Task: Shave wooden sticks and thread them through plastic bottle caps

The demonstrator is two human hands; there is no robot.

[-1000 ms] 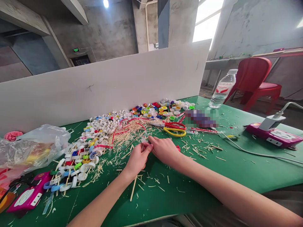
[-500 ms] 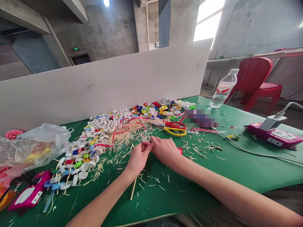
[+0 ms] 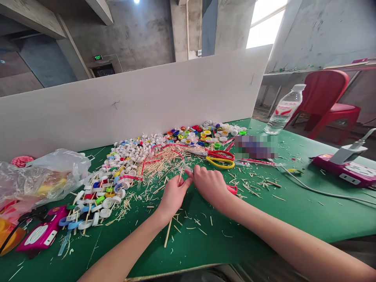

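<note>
My left hand (image 3: pixel 172 196) is closed in a pinch on a thin wooden stick (image 3: pixel 180 176) that points up and away from me. My right hand (image 3: pixel 209 183) meets it fingertip to fingertip, closed round a small red-handled cutter (image 3: pixel 232 189) whose metal tip shows by the stick. Both hands rest on the green table (image 3: pixel 264 223) just in front of a pile of wooden sticks (image 3: pixel 164 162). Rows of bottle caps threaded on sticks (image 3: pixel 96 199) lie to the left. A longer stick (image 3: pixel 168 233) lies below my left wrist.
Loose white caps (image 3: pixel 132 152) and coloured caps (image 3: pixel 202 135) lie along a white board (image 3: pixel 147 98). Yellow-and-red scissors (image 3: pixel 219 158) are behind my hands. A plastic bag (image 3: pixel 44 180) and pink power strip (image 3: pixel 41 235) sit left; another strip (image 3: pixel 349 172), cable, water bottle (image 3: pixel 283 111) and red chair (image 3: pixel 326 98) are right.
My left hand has tilted the stick up so it stands clear of the fingers, and the red handle now shows further out from under my right hand. Both hands stay together.
</note>
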